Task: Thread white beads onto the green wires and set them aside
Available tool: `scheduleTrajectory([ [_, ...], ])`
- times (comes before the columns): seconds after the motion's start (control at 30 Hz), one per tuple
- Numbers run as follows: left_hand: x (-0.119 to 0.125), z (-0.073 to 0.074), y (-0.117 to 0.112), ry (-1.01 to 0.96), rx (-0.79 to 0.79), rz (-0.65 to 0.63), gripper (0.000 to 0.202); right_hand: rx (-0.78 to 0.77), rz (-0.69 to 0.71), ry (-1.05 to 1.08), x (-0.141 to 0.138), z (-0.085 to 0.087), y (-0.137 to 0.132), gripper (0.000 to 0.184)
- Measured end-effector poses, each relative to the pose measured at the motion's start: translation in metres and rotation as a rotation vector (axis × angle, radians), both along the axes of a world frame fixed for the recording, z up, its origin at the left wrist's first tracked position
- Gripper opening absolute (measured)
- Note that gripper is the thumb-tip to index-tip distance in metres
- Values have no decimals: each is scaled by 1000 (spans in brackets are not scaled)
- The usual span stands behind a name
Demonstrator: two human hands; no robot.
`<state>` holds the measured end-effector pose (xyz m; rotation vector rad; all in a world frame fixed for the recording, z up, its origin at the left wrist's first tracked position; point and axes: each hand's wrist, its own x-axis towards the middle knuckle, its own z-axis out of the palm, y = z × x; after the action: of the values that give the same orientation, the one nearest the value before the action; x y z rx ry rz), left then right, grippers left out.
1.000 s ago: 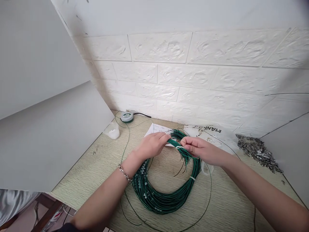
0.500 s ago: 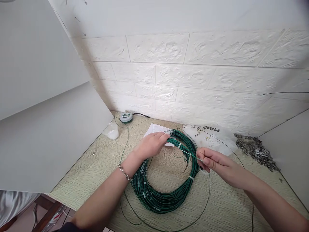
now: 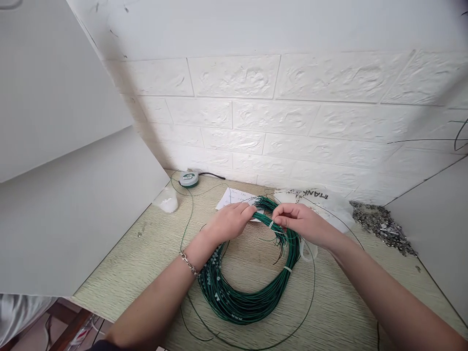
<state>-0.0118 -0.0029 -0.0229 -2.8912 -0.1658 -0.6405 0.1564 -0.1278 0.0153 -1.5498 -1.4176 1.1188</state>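
A thick coil of dark green cord (image 3: 252, 307) lies on the table, with small white beads or tags along its lower left part. My left hand (image 3: 234, 220) is closed round the coil's upper left side. Just right of it, a white tie (image 3: 271, 224) circles the bundle. My right hand (image 3: 298, 223) pinches at this tie between thumb and forefinger; the fingertips partly hide it. A second white tie (image 3: 288, 269) binds the coil's right side. Loose cord ends (image 3: 281, 243) hang inside the ring.
At the back left are a tape measure (image 3: 189, 179) and a small clear bag of white bits (image 3: 166, 201). Behind the coil lie a written paper (image 3: 228, 197) and a marked plastic bag (image 3: 332, 207). Silvery pieces (image 3: 382, 226) are heaped at right. Loose thin strands loop around the table.
My right hand has moved left and up, from pulling the white tie's end out to the right, to the tie on the bundle. My left hand keeps its grip.
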Motion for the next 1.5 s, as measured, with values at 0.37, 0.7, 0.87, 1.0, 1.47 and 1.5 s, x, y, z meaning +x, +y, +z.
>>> scheduleTrajectory([
  [0.37,0,-5,5,3,-46,13,22,167,45,-303,-16,-6,-17,20],
  [0.7,-1,0,8,-33,-85,61,17,300,-102,-195,-27,-31,-47,22],
  [0.87,-1,2,8,8,-132,89,15,328,-95,-236,-31,-32,-59,21],
  [1.0,-2,2,8,10,-129,113,15,309,-102,-237,-29,-29,-67,21],
  [1.47,-1,1,9,25,-173,123,15,172,-174,-200,-19,-12,-126,19],
  [1.5,-1,1,9,31,-175,120,15,154,-176,-212,-19,-11,-130,19],
])
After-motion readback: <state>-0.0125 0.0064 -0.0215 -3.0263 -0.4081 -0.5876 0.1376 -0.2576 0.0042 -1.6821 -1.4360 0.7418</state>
